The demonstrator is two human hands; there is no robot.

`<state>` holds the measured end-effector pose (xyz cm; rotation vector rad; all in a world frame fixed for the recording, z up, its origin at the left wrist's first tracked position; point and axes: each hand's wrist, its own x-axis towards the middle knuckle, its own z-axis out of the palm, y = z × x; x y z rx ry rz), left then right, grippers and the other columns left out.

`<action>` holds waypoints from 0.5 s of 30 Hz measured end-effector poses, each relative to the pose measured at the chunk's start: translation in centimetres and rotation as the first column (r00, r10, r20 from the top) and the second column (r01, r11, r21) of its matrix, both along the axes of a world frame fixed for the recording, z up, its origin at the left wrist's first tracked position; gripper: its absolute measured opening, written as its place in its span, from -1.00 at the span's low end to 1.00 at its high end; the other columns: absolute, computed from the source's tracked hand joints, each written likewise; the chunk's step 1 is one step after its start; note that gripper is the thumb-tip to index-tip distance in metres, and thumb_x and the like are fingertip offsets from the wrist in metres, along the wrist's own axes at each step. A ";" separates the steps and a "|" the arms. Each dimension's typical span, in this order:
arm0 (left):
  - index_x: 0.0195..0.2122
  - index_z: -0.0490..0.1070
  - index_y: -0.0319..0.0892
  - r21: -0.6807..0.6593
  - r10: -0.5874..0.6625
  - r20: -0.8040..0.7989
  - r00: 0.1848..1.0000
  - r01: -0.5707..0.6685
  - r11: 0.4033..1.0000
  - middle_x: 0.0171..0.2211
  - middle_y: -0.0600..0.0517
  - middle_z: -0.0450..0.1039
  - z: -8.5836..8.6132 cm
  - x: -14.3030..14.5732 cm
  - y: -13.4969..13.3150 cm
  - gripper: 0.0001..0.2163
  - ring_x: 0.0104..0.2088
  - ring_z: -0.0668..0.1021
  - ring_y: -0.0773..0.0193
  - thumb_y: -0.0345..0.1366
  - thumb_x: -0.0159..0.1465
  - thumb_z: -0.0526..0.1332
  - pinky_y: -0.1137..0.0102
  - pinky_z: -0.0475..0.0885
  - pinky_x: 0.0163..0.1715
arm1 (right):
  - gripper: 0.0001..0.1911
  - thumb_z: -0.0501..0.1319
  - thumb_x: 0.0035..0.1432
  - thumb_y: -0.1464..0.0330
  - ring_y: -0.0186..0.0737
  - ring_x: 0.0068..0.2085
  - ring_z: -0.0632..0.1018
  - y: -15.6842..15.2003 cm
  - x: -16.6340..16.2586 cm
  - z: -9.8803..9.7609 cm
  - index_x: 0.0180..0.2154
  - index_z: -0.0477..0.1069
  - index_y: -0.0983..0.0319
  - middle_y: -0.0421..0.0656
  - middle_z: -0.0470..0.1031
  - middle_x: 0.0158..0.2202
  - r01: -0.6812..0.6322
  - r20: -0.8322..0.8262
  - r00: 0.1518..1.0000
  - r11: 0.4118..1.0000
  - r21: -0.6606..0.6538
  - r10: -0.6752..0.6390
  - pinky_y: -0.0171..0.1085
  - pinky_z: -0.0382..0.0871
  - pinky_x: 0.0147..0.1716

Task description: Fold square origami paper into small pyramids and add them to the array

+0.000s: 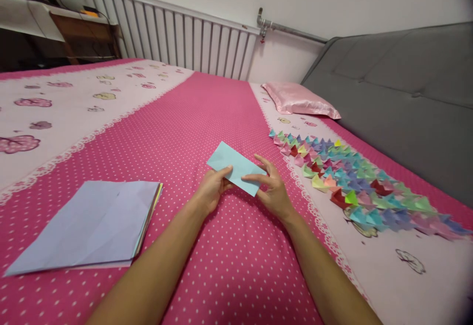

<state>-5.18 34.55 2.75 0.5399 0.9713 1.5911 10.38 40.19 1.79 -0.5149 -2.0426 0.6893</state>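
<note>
A light blue sheet of paper (233,165), folded into a rectangle, lies on the pink dotted bedspread (185,133). My left hand (211,190) pinches its near left edge with fingers closed. At the near right end, my right hand (272,187) holds the same sheet, thumb and forefinger pressed on it and the other fingers spread. A stack of coloured paper sheets (88,224) with a lilac one on top rests to the left of my arms.
Several folded paper shapes (354,184) in many colours lie in rows on the right side of the bed. A pink satin pillow (299,99) sits beyond them. A grey padded headboard (406,98) stands at the right, a white radiator (173,32) at the back.
</note>
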 end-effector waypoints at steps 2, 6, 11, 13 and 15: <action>-0.28 0.45 -0.23 0.002 -0.030 -0.003 1.000 0.030 1.000 -0.23 -0.05 0.53 -0.1 0.0 0.0 -0.84 -0.31 0.55 0.28 -0.36 0.09 0.25 0.45 0.46 -0.35 | -0.72 0.25 -0.01 0.47 -0.14 0.14 0.25 0.0 0.0 -0.1 -0.26 0.52 0.00 -0.22 0.19 0.17 -0.003 -0.015 1.000 0.999 -0.037 0.003 -0.04 0.13 0.11; -0.25 0.45 -0.24 0.001 -0.069 -0.010 0.998 0.069 0.998 -0.22 -0.08 0.52 -0.2 0.0 -0.1 -0.81 -0.31 0.55 0.26 -0.34 0.09 0.26 0.43 0.47 -0.33 | -0.75 0.27 -0.04 0.47 -0.15 0.11 0.30 0.0 0.0 -0.2 -0.30 0.54 0.04 -0.18 0.28 0.09 0.004 -0.049 0.999 0.993 -0.117 -0.010 -0.08 0.15 0.10; -0.24 0.46 -0.22 0.071 -0.145 -0.041 0.989 0.147 0.986 -0.21 -0.07 0.52 0.1 0.0 -0.5 -0.76 -0.30 0.55 0.25 -0.31 0.04 0.31 0.39 0.45 -0.28 | -0.84 0.26 -0.01 0.40 -0.14 -0.04 0.42 0.0 -0.2 -0.2 -0.34 0.55 0.06 -0.15 0.40 -0.09 0.003 -0.088 0.996 0.978 -0.211 -0.022 -0.12 0.27 -0.04; -0.23 0.47 -0.23 0.093 -0.182 -0.089 0.979 0.190 0.977 -0.19 -0.08 0.51 0.1 0.1 -0.6 -0.71 -0.26 0.54 0.24 -0.33 -0.02 0.35 0.39 0.42 -0.23 | -0.88 0.26 0.01 0.34 -0.16 -0.13 0.46 -0.1 -0.4 -0.2 -0.35 0.55 0.08 -0.14 0.44 -0.17 0.022 -0.094 0.995 0.970 -0.243 -0.046 -0.16 0.31 -0.12; -0.23 0.48 -0.25 0.105 -0.192 -0.136 0.972 0.207 0.973 -0.19 -0.10 0.51 0.0 0.2 -0.6 -0.67 -0.22 0.53 0.23 -0.36 -0.06 0.38 0.39 0.39 -0.18 | -0.89 0.26 0.01 0.30 -0.17 -0.19 0.48 -0.2 -0.4 -0.1 -0.36 0.55 0.10 -0.15 0.46 -0.24 0.037 -0.100 0.993 0.961 -0.274 -0.067 -0.19 0.33 -0.18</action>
